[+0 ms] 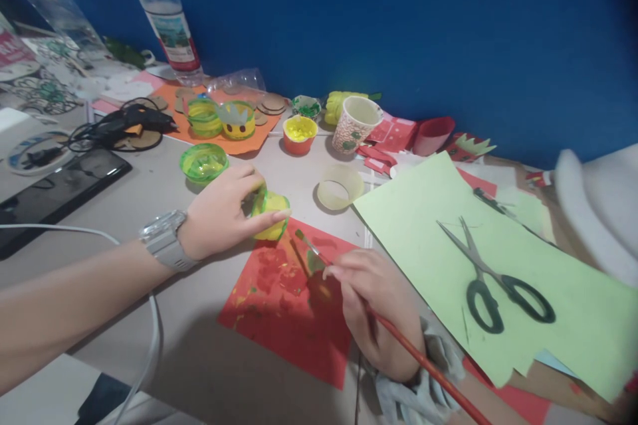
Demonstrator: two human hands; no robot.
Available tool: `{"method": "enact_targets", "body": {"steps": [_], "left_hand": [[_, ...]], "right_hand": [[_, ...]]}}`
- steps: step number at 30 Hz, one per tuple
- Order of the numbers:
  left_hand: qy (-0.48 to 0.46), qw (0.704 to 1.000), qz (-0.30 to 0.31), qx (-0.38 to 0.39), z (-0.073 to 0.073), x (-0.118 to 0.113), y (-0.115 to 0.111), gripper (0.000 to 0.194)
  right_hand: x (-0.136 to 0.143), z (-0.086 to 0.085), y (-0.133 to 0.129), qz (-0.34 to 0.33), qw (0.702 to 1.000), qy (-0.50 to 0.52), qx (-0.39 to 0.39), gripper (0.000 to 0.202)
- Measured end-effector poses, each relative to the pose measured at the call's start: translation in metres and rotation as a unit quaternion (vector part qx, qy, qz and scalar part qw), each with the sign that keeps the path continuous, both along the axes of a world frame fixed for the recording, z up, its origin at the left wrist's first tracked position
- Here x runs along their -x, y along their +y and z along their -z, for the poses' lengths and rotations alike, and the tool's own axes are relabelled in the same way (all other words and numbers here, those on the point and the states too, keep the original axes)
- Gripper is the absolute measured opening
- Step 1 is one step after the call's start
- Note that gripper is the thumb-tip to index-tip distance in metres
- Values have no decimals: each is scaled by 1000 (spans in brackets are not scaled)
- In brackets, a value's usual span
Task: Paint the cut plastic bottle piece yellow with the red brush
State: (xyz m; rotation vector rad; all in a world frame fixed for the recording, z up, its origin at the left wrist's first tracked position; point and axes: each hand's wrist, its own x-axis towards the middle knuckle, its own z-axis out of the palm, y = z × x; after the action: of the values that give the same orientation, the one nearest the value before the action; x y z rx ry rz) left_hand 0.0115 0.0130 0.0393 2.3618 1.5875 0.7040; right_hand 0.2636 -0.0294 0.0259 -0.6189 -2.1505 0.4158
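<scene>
My left hand (pixel 224 209), with a grey watch on the wrist, grips a small yellow cup with green edges (pixel 273 212). My right hand (pixel 376 299) is closed around a long red-handled paintbrush (pixel 423 362), its bristles pointing toward the cup but apart from it. Beneath both lies a red paper sheet (pixel 319 345) smeared with yellow and green paint. Behind my left hand sits a green painted bowl-like cup (pixel 204 163). Farther back are a red cup of yellow paint (pixel 300 135) and a small cup of green paint (pixel 306 107).
Scissors (pixel 481 265) lie half open on light green paper (pixel 428 212) at the right. A tape roll (pixel 339 187) and a patterned paper cup (pixel 355 125) stand near the middle. A phone (pixel 64 196), white cable (pixel 154 319) and tall bottle (pixel 172 33) are at the left.
</scene>
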Motion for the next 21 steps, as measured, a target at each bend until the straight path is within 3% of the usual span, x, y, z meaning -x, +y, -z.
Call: {"method": "enact_targets", "body": {"steps": [3,7,12,17,21], "left_hand": [[1,1000,0,-2,0,0,0,45],[6,1000,-3,1,-1,0,1,44],[0,1000,0,4,-2,-1,0,43],[-4,1000,-1,6,-1,-1,0,44],[-6,1000,1,0,-1,-1,-1,43]], "right_hand": [[0,0,0,-42,998,10,-36,20],[0,1,-2,9,1000,-9,4,16],[1,0,-2,-40,998,16,-39,17],[2,-3,-1,6,1000,-9,-16,16],[2,-8,-1,-35,998,-7,-55,17]]}}
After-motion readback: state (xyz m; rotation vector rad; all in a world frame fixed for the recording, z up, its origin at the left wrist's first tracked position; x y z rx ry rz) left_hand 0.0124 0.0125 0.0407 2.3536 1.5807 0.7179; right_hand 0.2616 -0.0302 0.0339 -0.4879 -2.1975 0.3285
